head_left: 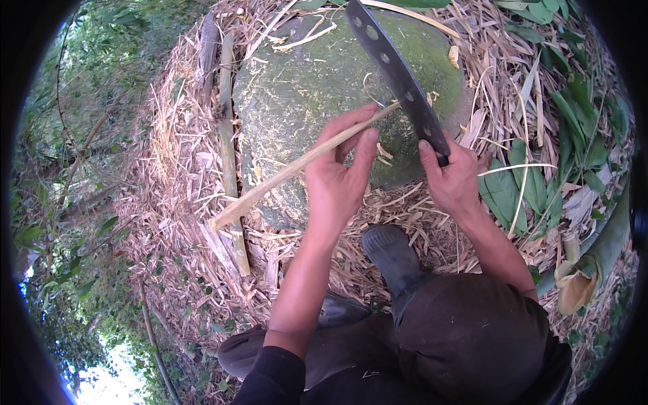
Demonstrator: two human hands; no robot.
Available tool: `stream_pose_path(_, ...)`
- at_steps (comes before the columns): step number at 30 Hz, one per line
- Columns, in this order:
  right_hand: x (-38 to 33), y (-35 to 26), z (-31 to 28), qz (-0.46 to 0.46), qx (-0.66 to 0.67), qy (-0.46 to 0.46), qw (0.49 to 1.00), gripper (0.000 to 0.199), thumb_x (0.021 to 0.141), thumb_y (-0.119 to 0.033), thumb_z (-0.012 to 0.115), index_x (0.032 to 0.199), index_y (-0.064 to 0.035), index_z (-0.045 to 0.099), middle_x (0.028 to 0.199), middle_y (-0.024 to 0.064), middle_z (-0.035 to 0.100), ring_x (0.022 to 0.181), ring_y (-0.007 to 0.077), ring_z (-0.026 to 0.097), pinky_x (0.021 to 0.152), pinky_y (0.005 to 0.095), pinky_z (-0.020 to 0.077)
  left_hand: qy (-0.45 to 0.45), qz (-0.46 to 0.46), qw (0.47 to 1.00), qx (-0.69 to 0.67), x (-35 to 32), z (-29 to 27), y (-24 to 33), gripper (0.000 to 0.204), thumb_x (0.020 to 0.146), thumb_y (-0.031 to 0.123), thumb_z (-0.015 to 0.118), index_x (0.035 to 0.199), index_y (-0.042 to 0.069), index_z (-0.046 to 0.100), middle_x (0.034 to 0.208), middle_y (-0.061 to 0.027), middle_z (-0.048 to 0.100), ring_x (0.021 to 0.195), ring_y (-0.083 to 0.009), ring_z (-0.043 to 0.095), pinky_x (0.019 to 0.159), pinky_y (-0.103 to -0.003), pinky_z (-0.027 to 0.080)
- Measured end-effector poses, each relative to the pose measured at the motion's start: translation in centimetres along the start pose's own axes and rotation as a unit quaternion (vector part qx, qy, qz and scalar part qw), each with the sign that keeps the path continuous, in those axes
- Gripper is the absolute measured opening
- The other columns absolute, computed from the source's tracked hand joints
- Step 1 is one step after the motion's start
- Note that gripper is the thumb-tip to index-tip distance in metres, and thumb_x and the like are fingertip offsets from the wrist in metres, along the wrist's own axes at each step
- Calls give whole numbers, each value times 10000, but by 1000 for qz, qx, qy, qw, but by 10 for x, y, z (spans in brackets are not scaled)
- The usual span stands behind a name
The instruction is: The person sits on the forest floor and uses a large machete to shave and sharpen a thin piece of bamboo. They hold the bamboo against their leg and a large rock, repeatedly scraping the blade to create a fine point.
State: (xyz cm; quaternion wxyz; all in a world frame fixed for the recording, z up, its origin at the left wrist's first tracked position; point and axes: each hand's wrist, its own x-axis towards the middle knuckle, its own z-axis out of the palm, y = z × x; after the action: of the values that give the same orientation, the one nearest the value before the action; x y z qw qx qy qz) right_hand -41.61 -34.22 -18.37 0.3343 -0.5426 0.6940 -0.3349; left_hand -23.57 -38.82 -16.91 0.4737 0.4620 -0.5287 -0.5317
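Observation:
My left hand [341, 172] grips a long pale bamboo stick [270, 185] that slants from lower left up to the right, over a mossy green boulder [304, 94]. My right hand [451, 177] is closed around the handle of a large dark machete [398, 74] with holes along its blade. The blade points up and left, and its edge meets the stick's upper end just above my left fingers.
Dry bamboo leaves and shavings [182, 169] cover the ground around the boulder. A cut bamboo pole [228, 135] lies left of the boulder. My dark boot [391, 260] and dark trousers [466, 337] are below. Green leaves [533, 182] lie at right.

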Motion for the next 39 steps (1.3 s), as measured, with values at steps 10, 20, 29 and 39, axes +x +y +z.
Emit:
stream_pose_path(10, 15, -13, 2, -24, 31, 32, 999, 303, 963, -125, 603, 1227, 21, 626, 718, 164, 622, 571, 255, 620, 571, 366, 477, -59, 81, 989, 110, 37, 2, -5, 122, 999, 42, 601, 1091, 17, 677, 1178, -139, 720, 1050, -166, 668, 869, -302, 544)
stream_pose_path(20, 19, -26, -9, -55, 21, 81, 995, 302, 969, -149, 608, 1240, -17, 617, 713, 156, 622, 566, 260, 626, 554, 377, 474, -62, 135, 974, 169, 48, -1, -21, 119, 980, 8, 599, 1060, 19, 687, 1152, -125, 739, 1058, -219, 712, 854, -347, 584)
stream_pose_path(29, 30, -24, -7, -29, -48, 6, 998, 297, 930, -86, 601, 1217, -13, 616, 741, 204, 634, 592, 342, 637, 566, 426, 473, -41, 181, 976, 117, 50, 0, -30, 157, 926, -70, 610, 1033, 3, 699, 1122, -165, 735, 1047, -268, 724, 871, -350, 600)
stream_pose_path(39, 41, -35, -4, -34, -28, 0, 999, 296, 941, -107, 602, 1226, -27, 624, 682, 183, 610, 559, 317, 620, 547, 406, 458, -36, 151, 981, 116, 59, -11, -38, 104, 974, -11, 608, 1030, -3, 695, 1122, -157, 737, 1067, -209, 696, 867, -320, 565)
